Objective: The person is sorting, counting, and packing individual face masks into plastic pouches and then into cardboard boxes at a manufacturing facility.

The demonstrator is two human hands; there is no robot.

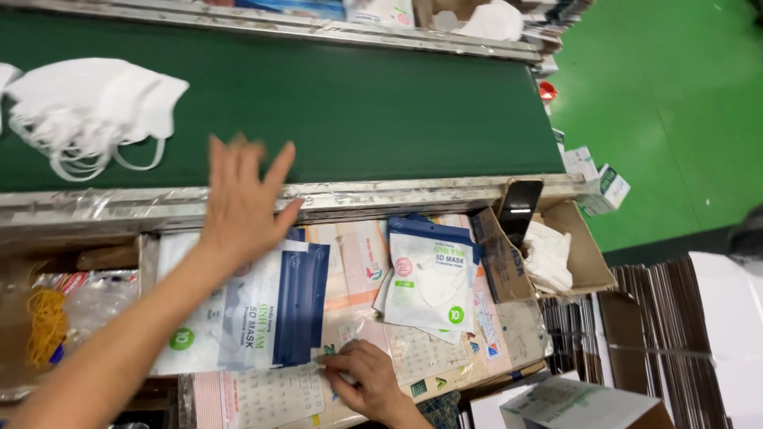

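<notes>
My left hand (242,199) reaches forward with fingers spread, over the metal rim of the green conveyor belt (358,103); it holds nothing. A stack of white face masks (91,107) lies on the belt to its far left. My right hand (366,381) rests low on the work surface, fingers curled on a paper sheet at the edge of a white-and-blue mask pouch (246,318). It is unclear whether it pinches anything. More pouches (433,278) lie in a loose pile to the right.
An open cardboard box (584,254) with white material stands at the right, a dark phone (520,206) propped by it. Flat cardboard stacks (636,334) and small boxes (604,187) sit further right. Yellow rubber bands (48,326) lie in a bag at left.
</notes>
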